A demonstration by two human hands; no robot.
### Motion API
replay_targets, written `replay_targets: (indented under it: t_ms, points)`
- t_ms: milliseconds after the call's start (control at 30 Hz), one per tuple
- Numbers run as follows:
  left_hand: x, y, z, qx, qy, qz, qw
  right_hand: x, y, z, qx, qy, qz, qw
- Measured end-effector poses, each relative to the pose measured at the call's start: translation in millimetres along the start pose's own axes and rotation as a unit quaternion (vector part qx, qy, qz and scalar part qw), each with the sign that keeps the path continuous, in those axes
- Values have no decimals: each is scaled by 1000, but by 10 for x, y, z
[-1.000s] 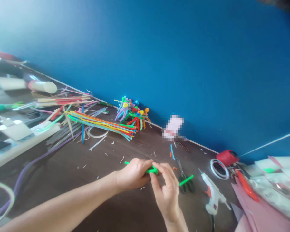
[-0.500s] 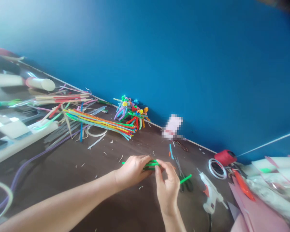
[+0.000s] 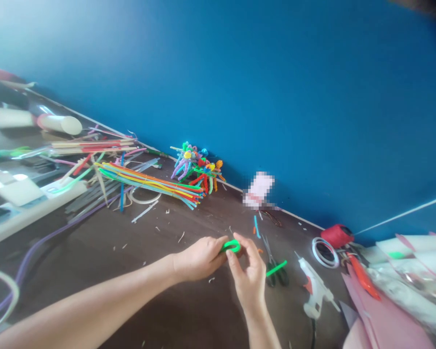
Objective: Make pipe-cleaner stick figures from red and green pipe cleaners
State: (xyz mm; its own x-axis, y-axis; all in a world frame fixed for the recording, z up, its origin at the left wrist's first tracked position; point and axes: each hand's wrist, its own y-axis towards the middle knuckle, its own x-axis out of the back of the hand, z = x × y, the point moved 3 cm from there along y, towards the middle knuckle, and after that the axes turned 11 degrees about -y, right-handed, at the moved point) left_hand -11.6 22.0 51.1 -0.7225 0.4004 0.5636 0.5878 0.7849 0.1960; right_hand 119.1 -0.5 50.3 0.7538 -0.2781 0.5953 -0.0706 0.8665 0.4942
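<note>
A bright green pipe cleaner [image 3: 234, 244], bent into a small loop, is between my two hands above the dark table. My left hand [image 3: 201, 258] is closed around one end of it. My right hand [image 3: 249, 264] pinches the curved side between thumb and fingertips. Parts of the pipe cleaner are hidden inside the left fist. Just right of my right hand, another green piece [image 3: 276, 268] lies across a pair of scissors [image 3: 274, 264].
A bundle of coloured pipe cleaners [image 3: 150, 183] lies left, with small finished figures [image 3: 196, 165] by the blue wall. A white glue gun [image 3: 316, 288], a white ring [image 3: 325, 252], a red spool [image 3: 337, 235] and pink sheets [image 3: 381, 305] are right. A power strip [image 3: 32, 211] stands left.
The green pipe cleaner has gone from fairly straight strands to a rounded loop. The end sticking out left of my left hand no longer shows.
</note>
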Motion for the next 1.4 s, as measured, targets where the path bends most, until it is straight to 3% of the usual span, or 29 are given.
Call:
replay_targets:
  t_ms: [267, 333, 500, 667, 800, 933, 1067, 1200, 1400]
  points:
    - [54, 1, -42, 46, -163, 80, 982, -16, 26, 13, -19, 95, 93, 991]
    - [18, -2, -10, 76, -255, 104, 958, -29, 26, -19, -36, 118, 99, 987]
    - [-88, -8, 45, 148, -495, 117, 848, -77, -3, -140, -104, 208, 74, 970]
    - [-103, -7, 48, 161, -511, 97, 839, -88, -2, -186, -140, 230, 48, 962]
    - [-109, -3, 72, 185, -549, 81, 811, -74, 9, -195, -143, 229, 29, 962]
    - [-122, 22, 110, 165, -512, 81, 839, -56, 13, -173, -124, 180, 26, 975]
    - [-134, 34, 132, 143, -477, 61, 865, -14, 16, -102, -53, 40, -6, 998]
    - [-145, 15, 117, 150, -470, 56, 868, 2, 13, -36, 16, -68, -14, 997]
    - [-166, 3, 135, 185, -481, 15, 857, 11, 1, 25, 73, -151, -13, 986]
